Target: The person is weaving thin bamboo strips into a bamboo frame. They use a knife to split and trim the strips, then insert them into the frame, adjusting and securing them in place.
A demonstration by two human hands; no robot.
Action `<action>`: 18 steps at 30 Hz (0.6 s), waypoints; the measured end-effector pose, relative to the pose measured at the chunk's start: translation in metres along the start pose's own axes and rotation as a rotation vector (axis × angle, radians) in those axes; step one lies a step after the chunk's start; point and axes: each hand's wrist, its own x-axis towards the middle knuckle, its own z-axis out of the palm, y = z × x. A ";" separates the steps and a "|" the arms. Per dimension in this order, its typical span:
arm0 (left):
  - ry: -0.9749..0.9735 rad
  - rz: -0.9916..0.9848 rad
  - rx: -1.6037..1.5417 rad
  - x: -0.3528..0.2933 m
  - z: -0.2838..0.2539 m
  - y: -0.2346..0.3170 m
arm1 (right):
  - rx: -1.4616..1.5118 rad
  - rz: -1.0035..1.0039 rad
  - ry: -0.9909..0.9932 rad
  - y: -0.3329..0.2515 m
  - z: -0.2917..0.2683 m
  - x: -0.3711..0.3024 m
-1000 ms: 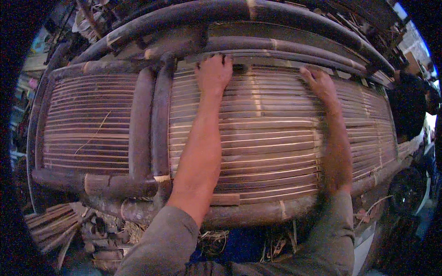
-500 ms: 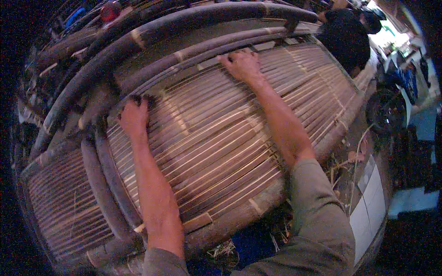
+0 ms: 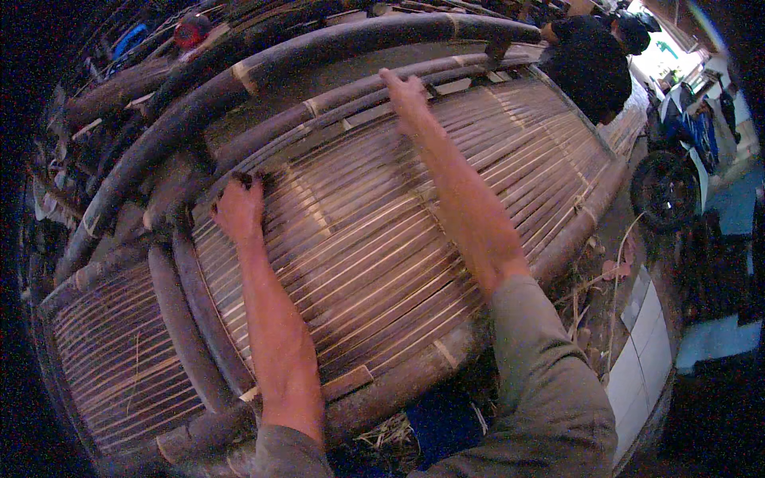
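A bench-like bamboo frame with a seat of split bamboo slats spreads out below me. Near its far left part is my left hand, fingers curled in over the far slat ends. A small dark patch shows at those fingertips, and what they hold, if anything, is hidden. My right hand reaches over the far edge, by the thin far bamboo rail. One of its fingers stretches out toward that rail, apart from the rest, and I see nothing held in it.
A thick curved bamboo pole runs beyond the far rail. Two upright-set bamboo pieces cross the frame at left. A person in dark clothes is at the far right, near a motorcycle wheel. White tiles lie at lower right.
My right hand has lifted from the slat edge and shifted slightly away from me, its fingers unfolding. My left hand stays at about the same place on the slats.
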 end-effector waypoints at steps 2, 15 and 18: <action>0.006 -0.021 0.070 0.011 0.010 -0.020 | 0.353 0.257 -0.018 -0.020 0.037 -0.012; -0.124 -0.027 0.023 0.008 -0.007 -0.008 | 0.925 0.557 0.262 0.002 0.117 0.000; -0.005 -0.047 0.093 0.006 -0.007 -0.018 | 1.090 0.597 0.105 -0.004 0.122 -0.017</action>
